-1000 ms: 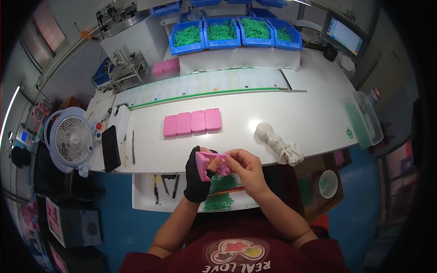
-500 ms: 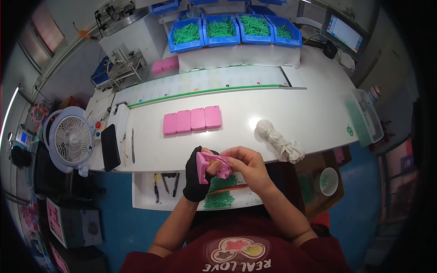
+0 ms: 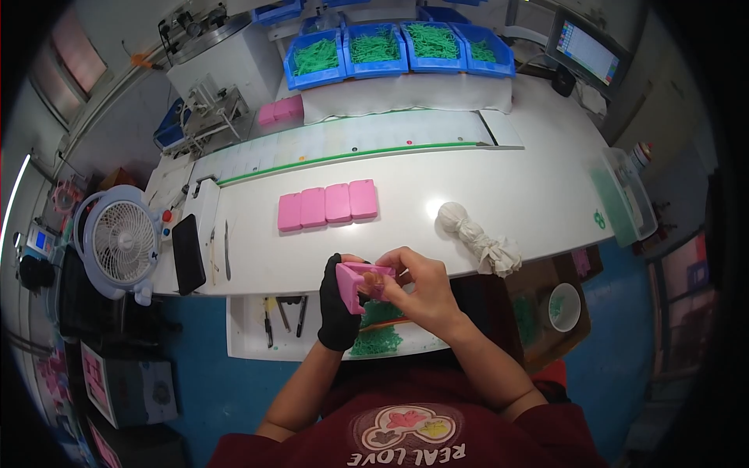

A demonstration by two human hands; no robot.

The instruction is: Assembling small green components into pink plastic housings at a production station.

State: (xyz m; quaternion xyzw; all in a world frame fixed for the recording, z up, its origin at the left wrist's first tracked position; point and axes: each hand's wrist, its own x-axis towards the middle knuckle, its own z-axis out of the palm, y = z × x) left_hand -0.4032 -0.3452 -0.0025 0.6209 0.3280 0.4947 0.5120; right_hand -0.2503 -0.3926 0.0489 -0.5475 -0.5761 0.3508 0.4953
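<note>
Over the table's front edge, my left hand point(image 3: 335, 312), in a black fingerless glove, is closed around a soft pink mould-like piece point(image 3: 351, 288). The piece is bent open, with its hollow side toward my right hand and some fingers showing inside it. My bare right hand point(image 3: 427, 292) is closed on the right edge of the same piece, thumb below and fingers curled above. Its fingertips are partly hidden. Beyond my hands, a row of several pink blocks point(image 3: 328, 206) lies on the white table point(image 3: 413, 183).
A knotted white cloth bundle point(image 3: 477, 240) lies to the right. Below my hands, an open drawer point(image 3: 248, 343) holds pens and green bits. Leftward are a phone point(image 3: 188, 253), a thin metal tool point(image 3: 227, 249) and a fan point(image 3: 125, 243). Behind the conveyor point(image 3: 328, 148) stand blue bins point(image 3: 378, 69).
My right hand has shifted and turned around the pink piece's right edge, and the piece looks less crumpled. The coloured dots on the conveyor have moved left.
</note>
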